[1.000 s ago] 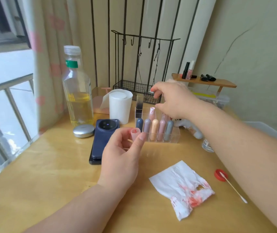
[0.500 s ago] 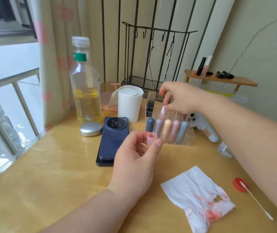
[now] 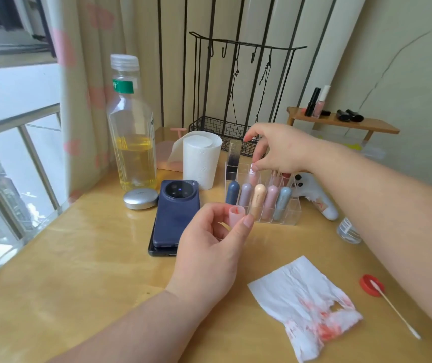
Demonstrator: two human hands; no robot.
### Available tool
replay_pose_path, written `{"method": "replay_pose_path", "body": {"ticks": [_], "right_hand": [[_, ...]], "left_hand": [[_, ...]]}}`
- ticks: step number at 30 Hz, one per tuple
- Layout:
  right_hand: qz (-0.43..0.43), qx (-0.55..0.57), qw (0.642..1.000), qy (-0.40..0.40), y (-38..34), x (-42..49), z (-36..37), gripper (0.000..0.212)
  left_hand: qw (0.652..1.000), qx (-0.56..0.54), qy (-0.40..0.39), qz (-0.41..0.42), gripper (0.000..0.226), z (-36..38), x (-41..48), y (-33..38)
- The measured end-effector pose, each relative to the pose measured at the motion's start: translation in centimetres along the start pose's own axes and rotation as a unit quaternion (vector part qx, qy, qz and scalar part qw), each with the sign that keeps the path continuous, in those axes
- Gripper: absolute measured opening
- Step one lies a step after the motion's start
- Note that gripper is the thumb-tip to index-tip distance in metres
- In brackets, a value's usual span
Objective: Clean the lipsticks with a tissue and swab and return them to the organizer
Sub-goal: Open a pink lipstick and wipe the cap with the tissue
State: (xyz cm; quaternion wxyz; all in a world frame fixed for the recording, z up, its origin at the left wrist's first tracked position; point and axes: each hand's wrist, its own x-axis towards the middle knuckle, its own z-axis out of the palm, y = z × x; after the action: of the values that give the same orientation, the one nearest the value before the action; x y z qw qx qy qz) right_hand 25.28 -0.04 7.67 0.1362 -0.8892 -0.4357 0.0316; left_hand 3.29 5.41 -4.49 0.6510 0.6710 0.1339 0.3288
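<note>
The left grip is pinching a small pink cap between thumb and fingertips, holding it up just in front of the clear organizer. The right grip is reaching over the organizer's back row, thumb and finger closing on the top of a pink lipstick standing in a slot right beneath it. Nearer than both grips, a red-stained tissue is lying on the bench, a swab just beside it.

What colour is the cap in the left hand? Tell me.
The cap is translucent pink, pinched in the left hand; head view.
</note>
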Motion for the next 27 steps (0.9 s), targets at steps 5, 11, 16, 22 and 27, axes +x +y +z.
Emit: {"method": "replay_pose_path", "body": {"ticks": [5, 11, 16, 22, 27], "right_hand": [[0.007, -0.005, 1.0, 0.004, -0.2, 0.1, 0.2, 0.068], [0.007, 0.003, 1.0, 0.006, -0.5, 0.0, 0.0, 0.072], [0.005, 0.009, 0.999, 0.031, -0.6, 0.0, -0.8, 0.067], [0.009, 0.037, 0.995, 0.092, -1.9, -2.8, -3.3, 0.064], [-0.023, 0.068, 0.989, 0.13, -3.3, -8.8, -3.4, 0.058]], "left_hand": [[1.0, -0.001, -0.003, -0.003, 0.015, 0.0, 0.1, 0.0], [1.0, 0.004, -0.002, -0.006, 0.015, 0.0, 0.1, 0.1], [1.0, 0.019, -0.007, -0.012, 0.016, 0.0, 0.1, 0.2], [0.999, 0.05, -0.006, -0.011, 0.016, -0.1, 0.1, 0.3], [0.999, 0.045, 0.007, -0.01, 0.016, -0.1, 0.1, 0.5]]}}
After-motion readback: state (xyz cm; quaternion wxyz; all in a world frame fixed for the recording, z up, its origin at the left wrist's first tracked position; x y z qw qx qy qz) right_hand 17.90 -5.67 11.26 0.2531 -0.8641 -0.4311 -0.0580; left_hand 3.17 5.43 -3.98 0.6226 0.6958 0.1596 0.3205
